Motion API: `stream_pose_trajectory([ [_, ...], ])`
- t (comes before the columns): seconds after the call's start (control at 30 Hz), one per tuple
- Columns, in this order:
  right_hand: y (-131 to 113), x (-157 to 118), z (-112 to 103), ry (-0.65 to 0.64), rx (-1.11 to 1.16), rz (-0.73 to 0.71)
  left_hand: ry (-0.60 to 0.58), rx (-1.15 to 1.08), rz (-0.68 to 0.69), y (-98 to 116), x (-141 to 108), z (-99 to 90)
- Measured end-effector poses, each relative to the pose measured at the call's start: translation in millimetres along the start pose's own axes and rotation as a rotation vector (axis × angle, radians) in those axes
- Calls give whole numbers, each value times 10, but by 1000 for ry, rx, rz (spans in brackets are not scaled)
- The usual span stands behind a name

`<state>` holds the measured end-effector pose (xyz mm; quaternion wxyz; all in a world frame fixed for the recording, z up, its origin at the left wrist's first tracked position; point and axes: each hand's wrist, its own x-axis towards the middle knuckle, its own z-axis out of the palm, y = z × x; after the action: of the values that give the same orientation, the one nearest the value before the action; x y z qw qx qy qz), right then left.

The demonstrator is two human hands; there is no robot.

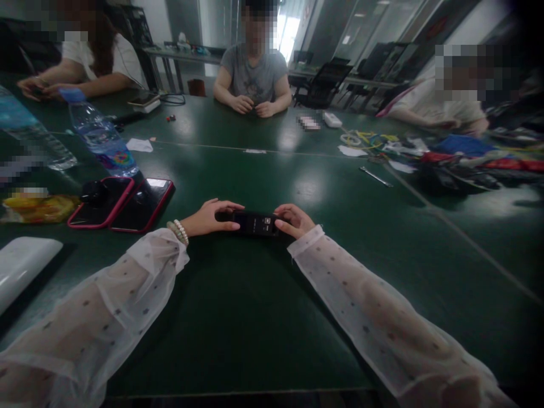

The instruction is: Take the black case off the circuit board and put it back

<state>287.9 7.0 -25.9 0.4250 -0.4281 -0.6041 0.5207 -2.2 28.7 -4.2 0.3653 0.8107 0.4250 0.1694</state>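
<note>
A small black device (257,224) with a screen showing white icons is held between my two hands, just above the green table. My left hand (209,219) grips its left end, thumb in front and fingers behind. On the right end, my right hand (296,221) pinches it the same way. The device lies lengthwise from hand to hand. Its exact kind I cannot make out. Sheer white dotted sleeves cover both forearms, and a beaded bracelet (178,231) circles my left wrist.
Left of my hands lie two red-cased phones (142,204), a yellow packet (40,208), a white object (28,266) and water bottles (100,136). Rightward are a wrench (376,177) and a heap of cables and cloth (459,161). Three people sit around the green table (238,328).
</note>
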Motion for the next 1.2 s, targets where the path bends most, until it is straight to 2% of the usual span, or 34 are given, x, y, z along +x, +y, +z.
stream_pose_trajectory([
  [0.23, -26, -7, 0, -35, -6, 79, 12, 70, 11, -8, 19, 25],
  [0.53, -9, 11, 3, -55, -59, 31, -21, 87, 17, 33, 4, -3],
  [0.87, 48, 15, 35, -9, -100, 19, -12, 115, 30, 39, -1, 0],
  [1.07, 127, -6, 77, 155, -461, -86, 22, 114, 2, 42, 9, 28],
  [1.2, 102, -15, 83, 150, -555, -124, 68, 125, 37, 37, 9, 34],
])
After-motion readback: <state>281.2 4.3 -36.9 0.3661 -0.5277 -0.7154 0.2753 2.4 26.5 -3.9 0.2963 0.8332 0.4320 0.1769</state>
